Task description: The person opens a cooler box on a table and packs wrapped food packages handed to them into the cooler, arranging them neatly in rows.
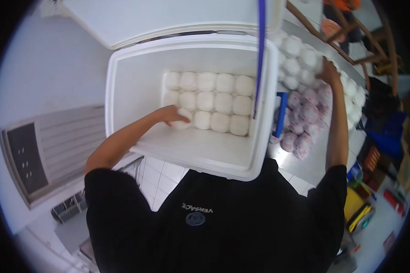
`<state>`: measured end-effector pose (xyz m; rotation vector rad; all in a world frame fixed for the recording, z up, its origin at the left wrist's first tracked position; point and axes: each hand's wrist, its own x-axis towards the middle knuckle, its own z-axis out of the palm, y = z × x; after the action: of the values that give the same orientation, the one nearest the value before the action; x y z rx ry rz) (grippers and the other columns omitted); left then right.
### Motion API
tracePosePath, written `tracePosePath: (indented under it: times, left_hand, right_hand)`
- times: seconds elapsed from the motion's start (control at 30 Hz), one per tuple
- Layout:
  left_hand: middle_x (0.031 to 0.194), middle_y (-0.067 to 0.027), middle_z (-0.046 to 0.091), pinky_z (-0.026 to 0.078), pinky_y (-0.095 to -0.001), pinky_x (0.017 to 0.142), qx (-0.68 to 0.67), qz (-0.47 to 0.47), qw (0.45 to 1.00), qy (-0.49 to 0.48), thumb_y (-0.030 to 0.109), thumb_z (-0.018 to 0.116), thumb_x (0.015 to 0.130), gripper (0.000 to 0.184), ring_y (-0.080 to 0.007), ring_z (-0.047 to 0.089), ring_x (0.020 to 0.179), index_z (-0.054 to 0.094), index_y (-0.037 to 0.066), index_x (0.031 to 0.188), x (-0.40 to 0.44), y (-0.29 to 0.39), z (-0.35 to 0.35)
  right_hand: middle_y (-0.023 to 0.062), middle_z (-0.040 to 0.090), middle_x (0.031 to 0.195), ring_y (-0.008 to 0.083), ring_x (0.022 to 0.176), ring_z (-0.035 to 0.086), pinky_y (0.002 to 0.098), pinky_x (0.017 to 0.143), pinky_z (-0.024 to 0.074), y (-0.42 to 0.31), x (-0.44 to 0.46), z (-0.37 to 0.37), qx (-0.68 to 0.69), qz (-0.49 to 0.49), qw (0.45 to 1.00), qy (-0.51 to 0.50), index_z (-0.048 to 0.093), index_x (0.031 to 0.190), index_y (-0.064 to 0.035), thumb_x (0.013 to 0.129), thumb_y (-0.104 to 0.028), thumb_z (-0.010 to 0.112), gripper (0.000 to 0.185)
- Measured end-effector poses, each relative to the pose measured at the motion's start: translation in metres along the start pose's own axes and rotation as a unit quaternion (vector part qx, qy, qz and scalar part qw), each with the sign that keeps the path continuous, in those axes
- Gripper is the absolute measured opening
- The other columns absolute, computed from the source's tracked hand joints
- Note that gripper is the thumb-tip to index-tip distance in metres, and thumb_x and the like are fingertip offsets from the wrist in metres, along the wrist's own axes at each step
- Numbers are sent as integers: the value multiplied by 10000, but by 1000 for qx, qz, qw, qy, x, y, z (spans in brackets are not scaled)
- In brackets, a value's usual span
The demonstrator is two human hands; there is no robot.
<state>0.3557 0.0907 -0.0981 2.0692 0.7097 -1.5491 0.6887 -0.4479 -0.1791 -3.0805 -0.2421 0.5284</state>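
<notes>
My left hand (172, 115) is inside a large white cooler box (141, 157), its fingers curled round a white round ball (183, 119) at the left end of the nearest row. Several similar smooth white balls (206, 101) lie in rows on the box floor; they look like dough balls, but I cannot be sure. Over the metal table to the right, my right hand (329, 73) reaches among more white balls (308, 57). Its fingers are blurred and partly hidden, so I cannot see whether it holds one. Close by lies a pile of balls in pink-and-white printed wrapping (304, 113).
The cooler's lid (177, 18) stands open at the far side. A blue handle (280, 114) sticks out on its right, and a purple strap (261, 50) hangs across the view. Wooden chair legs (366, 57) and a person in orange (346, 5) are at the upper right.
</notes>
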Motion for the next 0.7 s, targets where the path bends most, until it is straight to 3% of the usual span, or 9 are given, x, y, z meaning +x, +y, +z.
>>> tracePosePath:
  times: [0.07, 0.17, 0.2, 0.33, 0.4, 0.53, 0.57, 0.63, 0.7]
  left_hand:
    - [1256, -141, 558, 582, -315, 725, -60, -53, 992, -100, 545, 777, 720, 844, -236, 609, 1035, 521, -26, 1286, 39, -12, 0]
    - [1235, -85, 569, 561, -288, 784, -115, -43, 970, -212, 557, 762, 747, 764, -206, 594, 1015, 553, 36, 1265, 45, -7, -11]
    - [1246, -69, 552, 536, -283, 846, -129, -37, 962, -239, 544, 714, 810, 727, -178, 568, 1041, 512, 47, 1301, 39, -4, -14]
    - [1283, -66, 524, 524, -287, 875, -220, 21, 956, -191, 522, 658, 868, 725, -161, 545, 1079, 437, 38, 1361, 57, -42, 12]
    - [1290, -53, 519, 549, -305, 800, -386, 101, 910, -113, 524, 710, 818, 710, -154, 560, 1084, 494, 43, 1294, 60, -54, 27]
    - [1190, -86, 585, 568, -305, 789, -300, 33, 948, -104, 490, 709, 837, 695, -176, 613, 1030, 484, 18, 1294, 61, -43, 12]
    - [1197, -114, 578, 570, -315, 810, -107, -10, 990, -90, 456, 716, 841, 740, -187, 612, 1057, 435, -43, 1309, 61, -34, 6]
    - [1204, -142, 572, 571, -326, 831, 86, -47, 993, -71, 421, 724, 845, 787, -198, 611, 1085, 386, -103, 1325, 60, -30, 8]
    - [1123, -178, 612, 587, -323, 781, -72, 67, 988, -117, 375, 784, 791, 781, -226, 643, 1002, 437, -147, 1257, 53, -36, 5]
  right_hand:
    - [206, 423, 1395, 418, 1231, 492, 676, 968, 358, -3, 1, 5, -37, 4, 999, 25, 284, 1469, -227, 552, -282, 831, 1069]
    - [202, 496, 1273, 437, 1130, 552, 639, 923, 407, -2, -2, 3, -29, -29, 998, 52, 375, 1386, -192, 563, -266, 819, 938]
    - [202, 496, 1273, 437, 1130, 552, 639, 923, 407, -1, -2, 1, -26, -28, 998, 52, 375, 1386, -192, 563, -266, 819, 938]
    - [232, 541, 1189, 427, 1058, 594, 521, 899, 468, 5, -10, -1, 36, -60, 994, 83, 422, 1347, -143, 585, -251, 809, 862]
    - [244, 550, 1172, 425, 1039, 603, 488, 897, 480, 7, -17, -1, 59, -77, 990, 102, 437, 1335, -123, 598, -241, 806, 833]
    - [275, 548, 1171, 435, 1051, 575, 452, 933, 460, 3, -38, -17, 158, -111, 965, 178, 453, 1327, -75, 662, -204, 792, 758]
    - [279, 549, 1182, 435, 1079, 555, 453, 952, 447, 2, -49, -25, 192, -115, 954, 200, 458, 1327, -63, 685, -192, 786, 733]
    - [273, 546, 1194, 424, 1107, 544, 438, 964, 436, 2, -72, -44, 190, -97, 953, 215, 461, 1330, -55, 701, -203, 788, 724]
    - [267, 544, 1207, 413, 1136, 534, 423, 977, 425, -5, -93, -69, 194, -80, 949, 236, 464, 1332, -47, 717, -214, 790, 716]
